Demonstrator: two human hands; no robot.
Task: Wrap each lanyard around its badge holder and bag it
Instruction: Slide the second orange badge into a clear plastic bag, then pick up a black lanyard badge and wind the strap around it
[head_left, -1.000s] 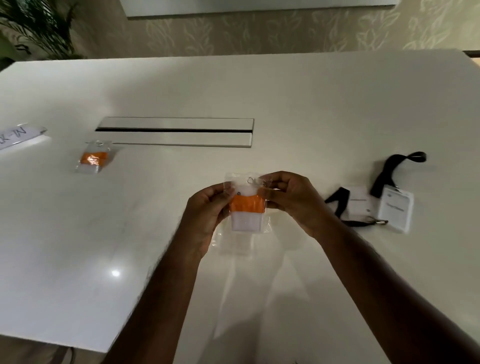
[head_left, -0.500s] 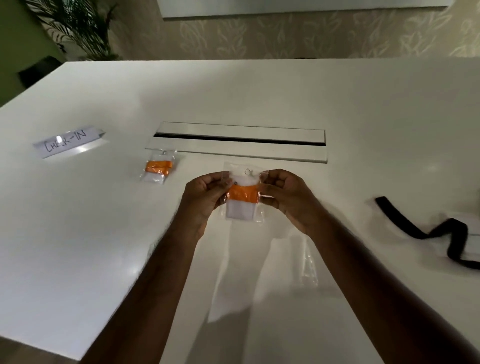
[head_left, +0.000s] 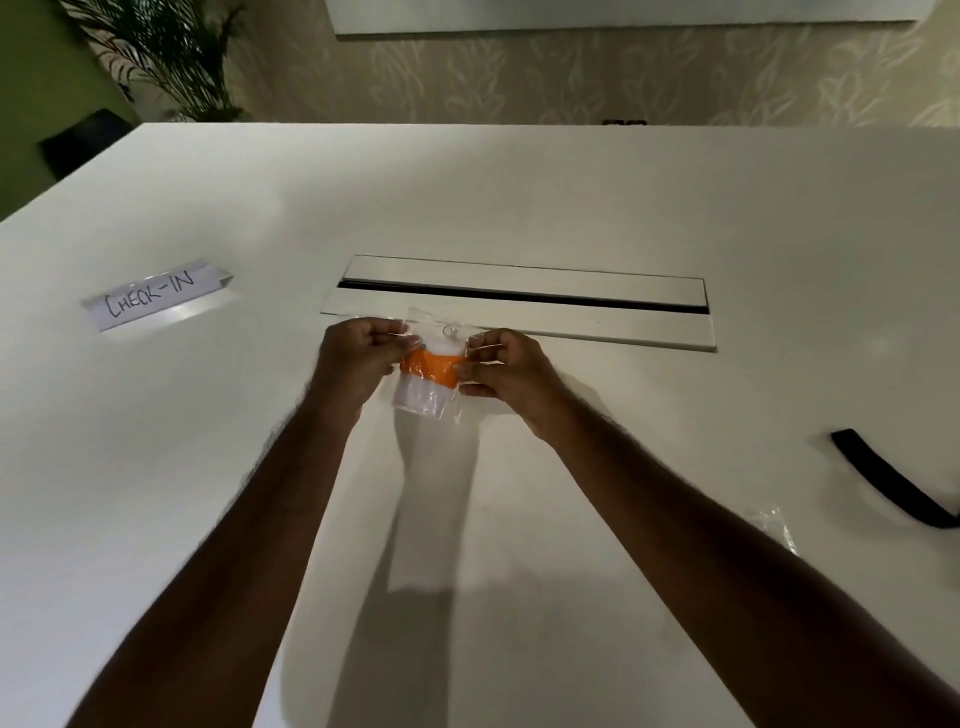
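A clear plastic bag (head_left: 427, 405) hangs above the white table (head_left: 156, 441), held by both hands at its top corners. Inside it sits a white badge holder with an orange lanyard (head_left: 430, 368) wound around its upper half; a small metal clip shows at the top. My left hand (head_left: 358, 353) pinches the bag's upper left edge, and my right hand (head_left: 506, 366) pinches the upper right edge. A black lanyard (head_left: 883, 475) lies loose on the table at the right edge of view. The other bagged badge seen before is hidden behind my left hand or out of sight.
A folded paper sign reading CHECK-IN (head_left: 156, 293) stands at the left. A long cable slot with a metal lid (head_left: 519, 299) runs across the table just beyond my hands. An empty clear bag (head_left: 774, 525) lies beside my right forearm. A potted plant (head_left: 166, 57) stands behind the table's far left corner.
My hands have carried the bagged badge forward and to the left, toward the cable slot. The view has swung left, so the white badges at the right are out of frame.
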